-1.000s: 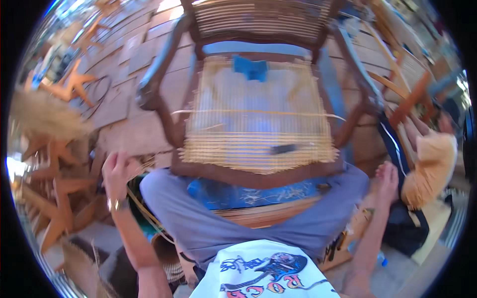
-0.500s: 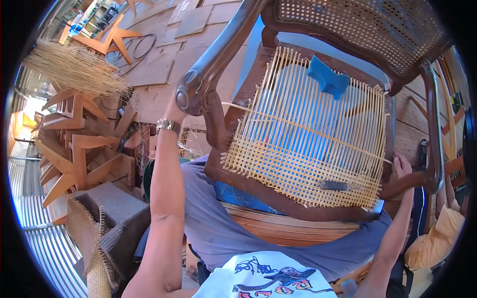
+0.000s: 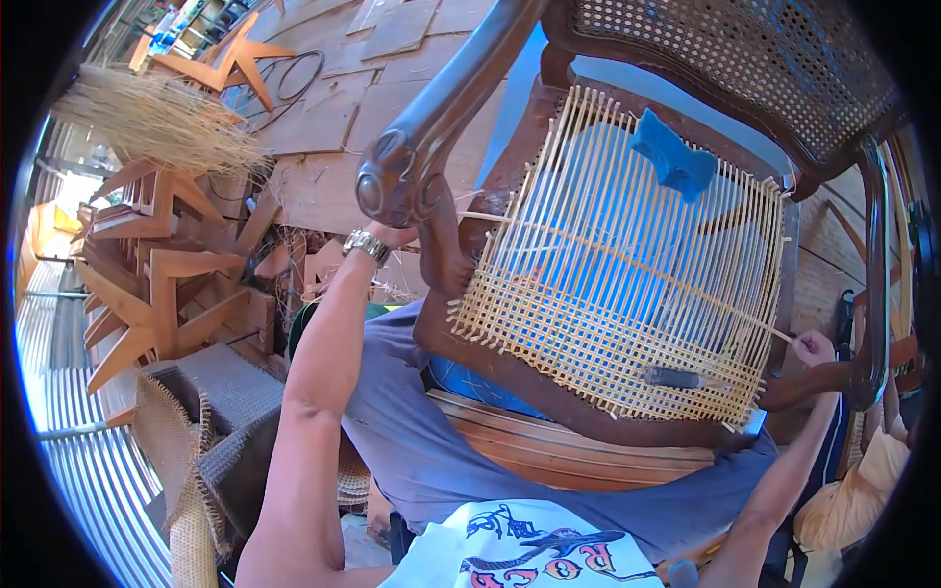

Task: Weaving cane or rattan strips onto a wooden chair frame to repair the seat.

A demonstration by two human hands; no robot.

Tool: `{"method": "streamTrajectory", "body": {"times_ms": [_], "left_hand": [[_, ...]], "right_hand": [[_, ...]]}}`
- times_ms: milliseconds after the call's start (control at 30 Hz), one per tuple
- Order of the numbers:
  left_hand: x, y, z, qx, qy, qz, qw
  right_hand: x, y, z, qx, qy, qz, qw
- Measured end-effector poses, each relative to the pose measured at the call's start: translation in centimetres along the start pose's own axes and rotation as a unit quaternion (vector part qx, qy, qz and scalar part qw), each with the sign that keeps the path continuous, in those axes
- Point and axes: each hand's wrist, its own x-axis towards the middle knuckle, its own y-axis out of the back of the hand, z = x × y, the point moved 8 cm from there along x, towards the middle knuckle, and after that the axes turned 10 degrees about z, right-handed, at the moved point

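Note:
A dark brown carved wooden armchair (image 3: pixel 588 421) stands before me, its seat strung with pale cane strands (image 3: pixel 627 294) that are cross-woven near the front edge. One long cane strand (image 3: pixel 627 257) runs crosswise over the seat, its ends past both side rails. My right hand (image 3: pixel 814 348), beyond the right rail, is closed in a pinch on that strand's right end. My left hand (image 3: pixel 396 235) is beside the left armrest, which hides its fingers. A blue sponge-like piece (image 3: pixel 676 157) rests on the rear strands, and a short dark-handled tool (image 3: pixel 671 377) lies on the woven front part.
Stacked wooden frames (image 3: pixel 162 294) and a bundle of dry fibres (image 3: pixel 157 122) stand at the left. Folded woven matting (image 3: pixel 221 431) lies by my left elbow. A caned backrest (image 3: pixel 725 59) rises at the far side. Another person's sleeve (image 3: pixel 853 495) shows at right.
My right hand has moved outward to the right and now pinches the strand's end. My left hand has come lower and closer beside the armrest. The view has shifted slightly.

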Motion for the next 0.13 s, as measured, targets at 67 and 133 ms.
{"method": "streamTrajectory", "body": {"times_ms": [67, 133], "left_hand": [[-0.4, -0.2, 2.3, 0.186, -0.057, 0.039, 0.980], [-1.8, 0.3, 5.5, 0.374, -0.102, 0.083, 0.918]], "right_hand": [[0.2, 1.0, 2.0, 0.002, 0.002, 0.008, 1.000], [0.7, -0.4, 1.3, 0.004, -0.017, 0.001, 1.000]]}}
